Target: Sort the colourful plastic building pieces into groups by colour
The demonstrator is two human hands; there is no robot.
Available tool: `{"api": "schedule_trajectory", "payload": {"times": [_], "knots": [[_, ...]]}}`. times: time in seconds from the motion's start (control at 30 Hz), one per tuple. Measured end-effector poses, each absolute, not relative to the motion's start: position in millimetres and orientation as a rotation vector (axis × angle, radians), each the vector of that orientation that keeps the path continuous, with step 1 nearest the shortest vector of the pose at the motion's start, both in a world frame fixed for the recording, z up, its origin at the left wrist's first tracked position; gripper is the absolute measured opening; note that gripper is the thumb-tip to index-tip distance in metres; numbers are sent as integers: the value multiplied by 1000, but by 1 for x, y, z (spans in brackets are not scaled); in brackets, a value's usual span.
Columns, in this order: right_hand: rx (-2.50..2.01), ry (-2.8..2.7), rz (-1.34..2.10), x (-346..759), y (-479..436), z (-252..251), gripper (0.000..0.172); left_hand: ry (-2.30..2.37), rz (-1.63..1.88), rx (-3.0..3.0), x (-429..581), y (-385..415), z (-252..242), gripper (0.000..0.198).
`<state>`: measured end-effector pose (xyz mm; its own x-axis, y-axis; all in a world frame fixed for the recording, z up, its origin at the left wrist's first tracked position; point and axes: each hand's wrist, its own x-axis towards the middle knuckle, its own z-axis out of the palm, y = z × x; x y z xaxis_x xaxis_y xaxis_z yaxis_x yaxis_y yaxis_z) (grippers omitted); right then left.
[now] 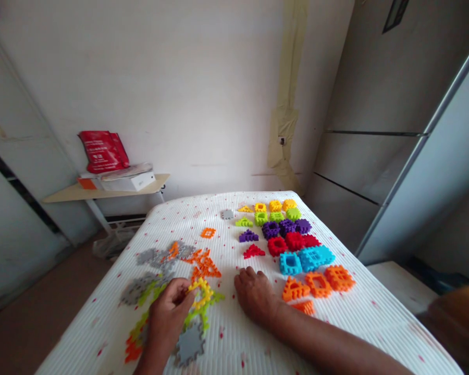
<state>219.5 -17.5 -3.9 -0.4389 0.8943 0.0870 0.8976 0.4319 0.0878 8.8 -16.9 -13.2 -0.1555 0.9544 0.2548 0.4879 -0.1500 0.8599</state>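
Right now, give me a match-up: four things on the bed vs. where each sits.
Things:
1. yellow piece
2. blue blocks
3. red bag
4. right hand

Places:
A. side shelf by the wall
B. in the left hand
C. flat on the sheet, palm down
D. between the red and orange rows

Pairs: 1-B, 2-D, 3-A, 4-C

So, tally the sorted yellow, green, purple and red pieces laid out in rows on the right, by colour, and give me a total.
Yellow pieces: 4
Green pieces: 4
Purple pieces: 4
Red pieces: 4
Total: 16
Left out: the loose yellow piece held in the left hand.
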Motion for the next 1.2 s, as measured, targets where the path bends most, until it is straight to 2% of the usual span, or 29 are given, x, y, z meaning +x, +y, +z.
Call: {"api": "schedule_trajectory", "payload": {"times": [0.1, 0.17, 0.33, 0.4, 0.57, 0.8, 1.0, 1.13, 1.2], "knots": [[-1590, -2578, -31, 223, -20, 6, 17, 1499, 1279, 1458, 16, -19, -10, 24], [-1448, -2520, 105, 224, -24, 16, 22, 1444, 1245, 1368, 20, -22, -7, 25], [-1038, -2442, 391, 219, -38, 29, 61, 1305, 1138, 1234, 29, -27, -4, 29], [-1014, -2479, 394, 216, -40, 26, 69, 1255, 1099, 1211, 32, -27, -6, 31], [-1078, -2521, 375, 213, -36, 17, 55, 1146, 1082, 1160, 34, -28, -11, 43], [-1099, -2523, 414, 214, -36, 22, 54, 1060, 1081, 1125, 36, -32, -1, 56], [-1166, -2368, 182, 246, 13, 59, 51, 1183, 1344, 1124, 26, -29, -1, 55], [-1683, -2182, -91, 285, 92, 94, 47, 1249, 1421, 1102, 21, -26, -1, 48], [-1831, -2132, -114, 302, 130, 101, 46, 1282, 1417, 1097, 21, -26, 0, 46]]}}
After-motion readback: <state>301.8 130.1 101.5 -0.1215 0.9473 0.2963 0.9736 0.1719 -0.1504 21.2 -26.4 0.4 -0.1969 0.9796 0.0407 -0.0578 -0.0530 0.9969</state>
